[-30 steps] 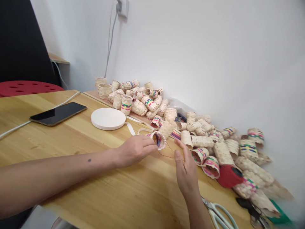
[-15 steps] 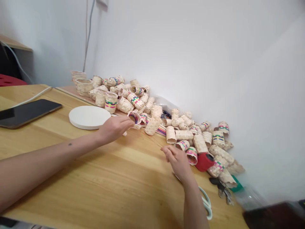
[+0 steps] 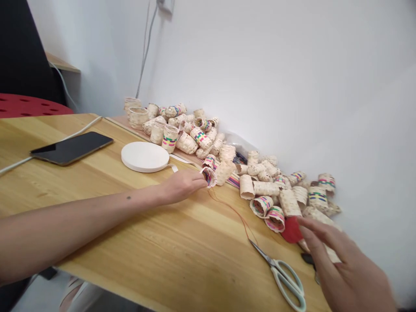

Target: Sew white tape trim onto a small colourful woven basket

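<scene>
My left hand (image 3: pixel 182 186) is closed on a small woven basket (image 3: pixel 210 177) with coloured strips, lying on its side at the table's middle. A thin orange-red thread (image 3: pixel 232 208) trails from near this basket across the wood towards the scissors. At the right, my right hand (image 3: pixel 341 260) is raised, thumb and forefinger close together. Whatever they pinch is too small to make out. Just beyond those fingertips lies a red rounded object (image 3: pixel 291 229). Below it, scissors (image 3: pixel 282 275) with pale green handles rest on the table, tips pointing to the back left.
A long heap of small woven baskets (image 3: pixel 202 138) lines the wall. A white ribbon roll (image 3: pixel 145 156) lies left of the heap, its loose end near my left hand. Farther left are a dark phone (image 3: pixel 72 148) and a white cable (image 3: pixel 15 165). A red stool (image 3: pixel 35 106) stands behind the table.
My right hand has moved right, away from the basket, uncovering the scissors and thread. The view has swung left; my left hand still holds the basket.
</scene>
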{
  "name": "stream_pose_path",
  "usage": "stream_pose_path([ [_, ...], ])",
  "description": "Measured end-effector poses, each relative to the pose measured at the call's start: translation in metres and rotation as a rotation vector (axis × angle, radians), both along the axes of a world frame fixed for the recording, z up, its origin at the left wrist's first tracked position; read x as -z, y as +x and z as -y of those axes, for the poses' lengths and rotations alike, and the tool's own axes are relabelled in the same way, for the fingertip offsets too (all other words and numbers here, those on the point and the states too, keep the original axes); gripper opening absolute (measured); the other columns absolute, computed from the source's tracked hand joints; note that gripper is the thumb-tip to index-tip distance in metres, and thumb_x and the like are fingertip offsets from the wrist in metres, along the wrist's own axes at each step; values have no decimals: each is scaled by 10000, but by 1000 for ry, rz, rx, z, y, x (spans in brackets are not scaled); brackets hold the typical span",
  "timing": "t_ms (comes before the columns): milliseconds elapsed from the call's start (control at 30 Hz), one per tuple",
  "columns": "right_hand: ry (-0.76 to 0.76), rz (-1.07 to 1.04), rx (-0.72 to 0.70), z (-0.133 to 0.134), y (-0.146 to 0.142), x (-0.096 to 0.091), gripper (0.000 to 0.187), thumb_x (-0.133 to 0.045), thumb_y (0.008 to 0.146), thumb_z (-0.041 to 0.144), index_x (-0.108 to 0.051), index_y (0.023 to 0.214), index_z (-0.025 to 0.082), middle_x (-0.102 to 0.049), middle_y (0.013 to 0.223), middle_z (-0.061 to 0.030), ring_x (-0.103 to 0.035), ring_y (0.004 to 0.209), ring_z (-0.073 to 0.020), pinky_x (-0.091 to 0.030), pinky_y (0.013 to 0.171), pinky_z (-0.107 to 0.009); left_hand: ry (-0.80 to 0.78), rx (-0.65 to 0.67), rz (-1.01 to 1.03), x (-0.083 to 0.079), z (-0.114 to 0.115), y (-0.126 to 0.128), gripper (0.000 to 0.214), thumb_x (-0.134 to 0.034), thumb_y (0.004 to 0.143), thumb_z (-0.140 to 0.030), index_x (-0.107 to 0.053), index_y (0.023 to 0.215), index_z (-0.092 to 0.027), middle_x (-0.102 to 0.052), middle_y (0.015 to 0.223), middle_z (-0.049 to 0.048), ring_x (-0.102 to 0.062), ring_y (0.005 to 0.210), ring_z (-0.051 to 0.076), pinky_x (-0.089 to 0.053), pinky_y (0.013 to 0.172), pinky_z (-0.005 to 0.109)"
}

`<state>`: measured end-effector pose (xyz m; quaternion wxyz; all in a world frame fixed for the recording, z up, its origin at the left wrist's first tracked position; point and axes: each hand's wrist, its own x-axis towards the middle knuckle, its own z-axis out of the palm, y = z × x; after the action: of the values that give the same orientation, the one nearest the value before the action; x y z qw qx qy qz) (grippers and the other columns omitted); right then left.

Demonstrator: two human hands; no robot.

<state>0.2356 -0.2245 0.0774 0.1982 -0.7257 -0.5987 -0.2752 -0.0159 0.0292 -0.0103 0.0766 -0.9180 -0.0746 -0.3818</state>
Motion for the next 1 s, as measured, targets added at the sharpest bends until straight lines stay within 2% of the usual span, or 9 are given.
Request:
stream_pose_path([
  [133,-217,-150,92,22,46,46,428,-435,847,531,-716,922,217,-742,945,-75,-703,863,-253,-573,709,-335,-9,48,-28,0,4,0,301,-342,973,-136,-635,905,-143,-616,806,43,-538,717,142,-374,652,232],
  [200,-371,-231,135,40,62,69,420,-452,843,519,-718,966,218,-734,1009,-74,-691,937,-260,-568,775,-348,-7,65,-37,1,3,0,306,-340,972,-134,-640,911,-146,-621,815,43,-541,720,142,-377,654,232],
  [267,-505,-293,102,59,69,88,399,-496,828,492,-708,1041,230,-716,1081,-65,-675,996,-254,-555,827,-330,-4,68,-49,3,2,0,314,-338,970,-131,-645,905,-145,-624,812,42,-546,722,144,-380,658,236],
  [333,-544,-323,84,73,68,103,372,-533,804,445,-700,1066,243,-705,1109,-58,-664,1022,-250,-543,853,-319,-10,65,-63,5,1,1,311,-344,965,-132,-649,908,-144,-631,823,44,-557,746,151,-387,676,241],
  [400,-504,-331,110,79,62,113,337,-535,794,399,-698,1050,251,-698,1111,-54,-652,1037,-249,-529,876,-333,-25,76,-73,6,0,1,306,-348,961,-130,-650,921,-144,-641,851,48,-568,781,155,-393,697,243],
  [500,-440,-350,163,79,55,120,326,-523,808,387,-682,1049,235,-685,1117,-67,-632,1056,-251,-507,910,-365,-49,102,-57,8,-1,0,299,-352,966,-141,-648,922,-146,-649,864,45,-572,786,149,-395,701,236],
  [633,-466,-390,204,77,58,118,407,-531,817,414,-638,1141,194,-662,1160,-94,-618,1069,-260,-505,909,-388,-41,113,-37,10,-2,-1,284,-367,968,-157,-646,919,-142,-655,863,49,-575,764,151,-396,683,237],
  [767,-494,-377,170,82,63,118,409,-544,817,430,-645,1133,191,-676,1109,-97,-630,1026,-262,-513,883,-397,-49,99,-95,9,-1,-1,322,-332,965,-128,-652,932,-145,-661,891,52,-583,809,156,-397,715,238],
  [1000,-349,-379,148,98,69,120,393,-555,820,481,-678,1058,193,-707,1043,-94,-674,924,-256,-556,783,-340,-102,77,-119,10,-4,-1,348,-315,962,-144,-660,918,-147,-653,877,49,-581,803,154,-396,717,235],
])
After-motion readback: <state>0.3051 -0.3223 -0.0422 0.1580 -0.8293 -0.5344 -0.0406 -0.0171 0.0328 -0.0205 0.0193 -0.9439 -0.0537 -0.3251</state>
